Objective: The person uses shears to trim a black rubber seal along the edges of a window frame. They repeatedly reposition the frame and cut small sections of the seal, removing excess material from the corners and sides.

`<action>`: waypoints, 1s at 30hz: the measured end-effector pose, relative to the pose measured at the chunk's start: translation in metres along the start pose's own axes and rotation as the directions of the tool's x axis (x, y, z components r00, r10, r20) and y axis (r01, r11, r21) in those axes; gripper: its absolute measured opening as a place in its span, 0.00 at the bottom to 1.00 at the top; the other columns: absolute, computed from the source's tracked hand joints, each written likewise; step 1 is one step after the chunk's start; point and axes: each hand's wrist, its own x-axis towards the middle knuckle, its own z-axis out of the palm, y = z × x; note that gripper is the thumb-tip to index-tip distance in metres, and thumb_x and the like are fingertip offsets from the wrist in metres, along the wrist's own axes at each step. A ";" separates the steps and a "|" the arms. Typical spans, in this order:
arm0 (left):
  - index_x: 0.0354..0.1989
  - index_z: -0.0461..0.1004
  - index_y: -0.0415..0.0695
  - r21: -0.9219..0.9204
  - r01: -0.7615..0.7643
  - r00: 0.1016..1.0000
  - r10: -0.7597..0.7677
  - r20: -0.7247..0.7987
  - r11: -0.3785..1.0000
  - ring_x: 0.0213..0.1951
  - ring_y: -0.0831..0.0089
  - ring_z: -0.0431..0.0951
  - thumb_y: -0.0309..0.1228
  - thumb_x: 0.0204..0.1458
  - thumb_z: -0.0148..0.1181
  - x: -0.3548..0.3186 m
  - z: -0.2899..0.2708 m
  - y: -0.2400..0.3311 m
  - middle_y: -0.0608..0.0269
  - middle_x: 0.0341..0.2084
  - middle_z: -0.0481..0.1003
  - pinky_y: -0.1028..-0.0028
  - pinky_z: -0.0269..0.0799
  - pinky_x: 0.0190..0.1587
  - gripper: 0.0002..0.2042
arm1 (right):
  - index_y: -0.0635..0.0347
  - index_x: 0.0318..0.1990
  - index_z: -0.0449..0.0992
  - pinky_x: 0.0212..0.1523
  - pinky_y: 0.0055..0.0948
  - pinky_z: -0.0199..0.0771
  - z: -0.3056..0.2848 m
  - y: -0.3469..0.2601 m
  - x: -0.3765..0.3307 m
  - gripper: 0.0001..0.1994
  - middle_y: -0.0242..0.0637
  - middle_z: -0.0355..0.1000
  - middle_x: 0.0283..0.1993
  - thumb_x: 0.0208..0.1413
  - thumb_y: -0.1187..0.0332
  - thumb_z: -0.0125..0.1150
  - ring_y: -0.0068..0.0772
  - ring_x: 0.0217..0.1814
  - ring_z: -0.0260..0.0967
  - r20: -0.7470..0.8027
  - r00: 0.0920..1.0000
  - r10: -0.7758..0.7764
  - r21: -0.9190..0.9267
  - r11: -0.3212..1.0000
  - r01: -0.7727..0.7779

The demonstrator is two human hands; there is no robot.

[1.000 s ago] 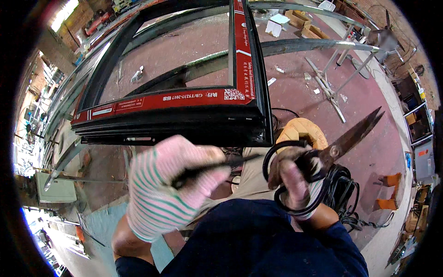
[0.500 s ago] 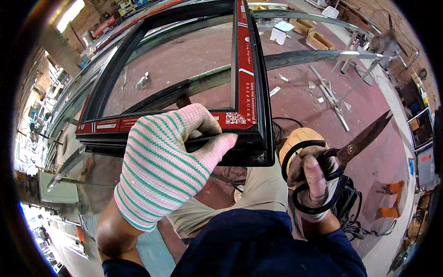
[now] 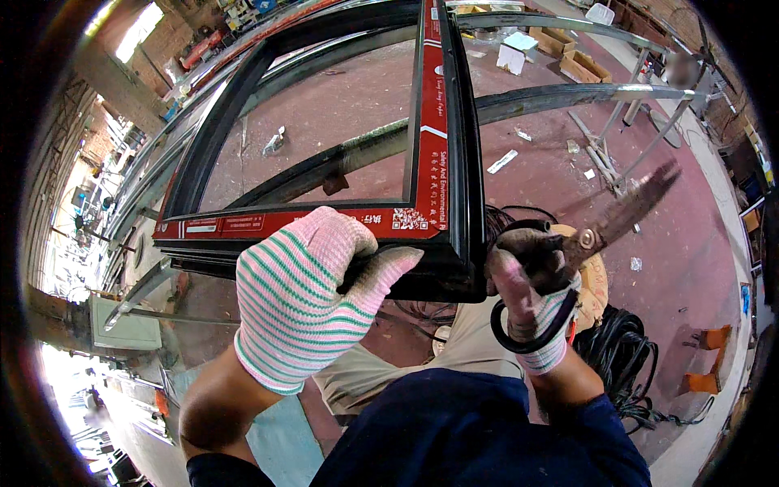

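A black window frame (image 3: 203, 138) with red protective film lies across the rails in front of me. At its near edge, my left hand (image 3: 307, 296), in a striped glove, is closed with thumb and fingers pinched. A thin black rubber strip (image 3: 395, 248) appears to run between them along the frame, though the hand hides most of it. Beside the frame's near right corner, my gloved right hand (image 3: 531, 284) is wrapped round large scissors (image 3: 621, 215) with black loop handles. Their worn, dark blades point up and to the right.
Metal rails (image 3: 576, 96) run under and beyond the frame. A coil of black strips (image 3: 621, 357) lies on the floor at right, near a round wooden piece (image 3: 595, 288). Cardboard boxes (image 3: 586, 67) stand at the far right. An orange bracket (image 3: 710, 357) is at the right.
My right hand has moved up and left with the scissors, closer to the frame's corner. The left hand stays pinched at the near edge. The whole view has shifted slightly.
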 end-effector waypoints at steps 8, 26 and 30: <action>0.25 0.72 0.43 0.018 -0.066 0.997 0.066 -0.029 0.998 0.19 0.65 0.73 0.34 0.43 0.76 -0.003 0.002 0.001 0.60 0.19 0.71 0.70 0.69 0.23 0.15 | 0.61 0.34 0.76 0.30 0.27 0.74 0.015 -0.024 0.009 0.18 0.35 0.77 0.33 0.41 0.63 0.80 0.27 0.31 0.74 0.080 0.972 -0.221 -0.261 0.936 0.235; 0.43 0.72 0.41 0.090 -0.173 0.976 0.158 0.153 0.981 0.32 0.54 0.81 0.39 0.47 0.70 0.009 0.002 -0.012 0.51 0.43 0.77 0.64 0.77 0.33 0.20 | 0.63 0.35 0.70 0.37 0.22 0.67 0.031 -0.024 0.002 0.20 0.37 0.74 0.40 0.44 0.63 0.77 0.22 0.40 0.67 0.071 0.977 -0.202 -0.202 0.956 0.213; 0.40 0.73 0.41 0.112 -0.165 0.974 0.144 0.173 0.980 0.33 0.53 0.81 0.38 0.46 0.70 0.009 0.002 -0.011 0.50 0.44 0.76 0.64 0.77 0.34 0.18 | 0.62 0.34 0.69 0.50 0.37 0.74 0.029 -0.029 0.001 0.17 0.41 0.72 0.37 0.47 0.71 0.76 0.46 0.60 0.72 0.134 0.981 -0.140 -0.255 0.952 0.171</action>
